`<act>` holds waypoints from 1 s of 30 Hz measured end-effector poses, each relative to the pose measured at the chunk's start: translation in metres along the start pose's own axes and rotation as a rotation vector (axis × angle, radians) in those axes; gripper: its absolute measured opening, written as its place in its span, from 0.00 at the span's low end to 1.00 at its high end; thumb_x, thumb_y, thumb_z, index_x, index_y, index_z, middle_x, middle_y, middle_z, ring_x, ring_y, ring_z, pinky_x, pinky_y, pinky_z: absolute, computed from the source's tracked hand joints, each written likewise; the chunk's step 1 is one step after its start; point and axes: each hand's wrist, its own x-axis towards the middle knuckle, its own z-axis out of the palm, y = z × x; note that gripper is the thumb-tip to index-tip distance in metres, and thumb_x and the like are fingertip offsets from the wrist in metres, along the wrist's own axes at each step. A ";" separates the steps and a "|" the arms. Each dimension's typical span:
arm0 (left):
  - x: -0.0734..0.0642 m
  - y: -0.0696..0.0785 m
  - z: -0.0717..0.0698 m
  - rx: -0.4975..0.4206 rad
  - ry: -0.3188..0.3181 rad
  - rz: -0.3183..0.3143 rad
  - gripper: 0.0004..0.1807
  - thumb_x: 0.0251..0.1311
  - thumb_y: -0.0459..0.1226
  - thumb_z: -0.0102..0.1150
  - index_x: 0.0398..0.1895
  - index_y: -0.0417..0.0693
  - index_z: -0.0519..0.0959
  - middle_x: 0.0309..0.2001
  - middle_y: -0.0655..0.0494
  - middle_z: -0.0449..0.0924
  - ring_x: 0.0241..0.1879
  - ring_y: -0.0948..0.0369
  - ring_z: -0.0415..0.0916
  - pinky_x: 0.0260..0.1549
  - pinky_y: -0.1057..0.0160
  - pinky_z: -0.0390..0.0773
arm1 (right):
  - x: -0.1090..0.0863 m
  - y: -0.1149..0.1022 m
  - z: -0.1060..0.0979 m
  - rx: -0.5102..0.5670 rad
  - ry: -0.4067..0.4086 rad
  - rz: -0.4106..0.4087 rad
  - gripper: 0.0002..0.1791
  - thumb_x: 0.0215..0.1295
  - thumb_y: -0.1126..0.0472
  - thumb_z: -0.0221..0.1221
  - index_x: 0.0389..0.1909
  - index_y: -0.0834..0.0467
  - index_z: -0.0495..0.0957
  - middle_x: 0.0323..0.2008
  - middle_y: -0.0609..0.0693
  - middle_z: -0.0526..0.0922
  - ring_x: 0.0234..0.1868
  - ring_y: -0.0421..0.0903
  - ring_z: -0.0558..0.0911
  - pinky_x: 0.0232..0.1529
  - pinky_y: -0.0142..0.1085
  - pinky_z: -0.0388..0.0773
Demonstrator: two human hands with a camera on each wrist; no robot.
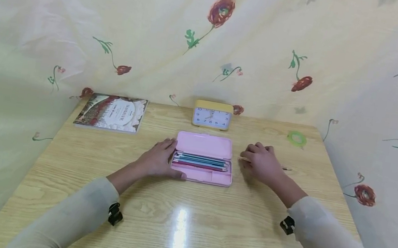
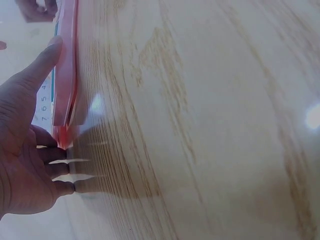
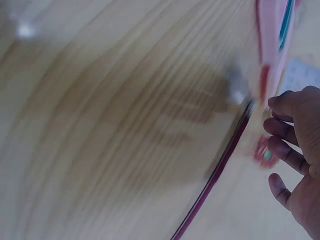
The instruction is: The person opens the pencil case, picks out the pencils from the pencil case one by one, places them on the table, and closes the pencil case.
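Observation:
A pink pencil case (image 1: pixel 204 145) lies with its lid folded back on the wooden table. Several teal, blue and dark red pencils (image 1: pixel 201 161) fill its rear compartment. My left hand (image 1: pixel 157 158) rests against the case's left end, thumb along the front edge and fingers spread by the lid. To the right of the case, my right hand (image 1: pixel 263 163) is low over a loose dark red and black pencil (image 3: pixel 215 175). In the right wrist view its loosely bent fingers appear apart from that pencil, whose far end is blurred near the fingertips.
A yellow clock (image 1: pixel 212 115) stands behind the case by the patterned wall cloth. At the back left lies a magazine (image 1: pixel 112 112). A roll of green tape (image 1: pixel 296 138) sits at the back right. The table (image 1: pixel 228 235) extends towards me.

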 end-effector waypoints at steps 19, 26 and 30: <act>0.001 0.000 0.003 -0.018 0.002 0.002 0.79 0.48 0.78 0.74 0.92 0.43 0.48 0.92 0.45 0.46 0.91 0.41 0.44 0.86 0.39 0.60 | 0.056 -0.080 0.006 0.025 -0.186 -0.121 0.09 0.77 0.62 0.68 0.52 0.53 0.93 0.44 0.50 0.86 0.47 0.50 0.77 0.57 0.58 0.79; 0.001 -0.001 0.000 -0.025 0.000 0.001 0.79 0.49 0.76 0.75 0.92 0.42 0.47 0.92 0.45 0.46 0.91 0.41 0.44 0.87 0.39 0.59 | 0.065 -0.085 0.008 -0.039 -0.218 -0.114 0.08 0.78 0.64 0.66 0.51 0.53 0.92 0.43 0.49 0.85 0.46 0.50 0.76 0.56 0.57 0.79; 0.001 -0.001 -0.001 -0.015 -0.003 0.002 0.79 0.50 0.77 0.74 0.92 0.42 0.47 0.92 0.45 0.46 0.91 0.42 0.43 0.87 0.40 0.59 | 0.070 -0.090 0.008 -0.120 -0.230 -0.131 0.06 0.78 0.64 0.66 0.49 0.54 0.91 0.43 0.50 0.85 0.44 0.50 0.76 0.53 0.56 0.81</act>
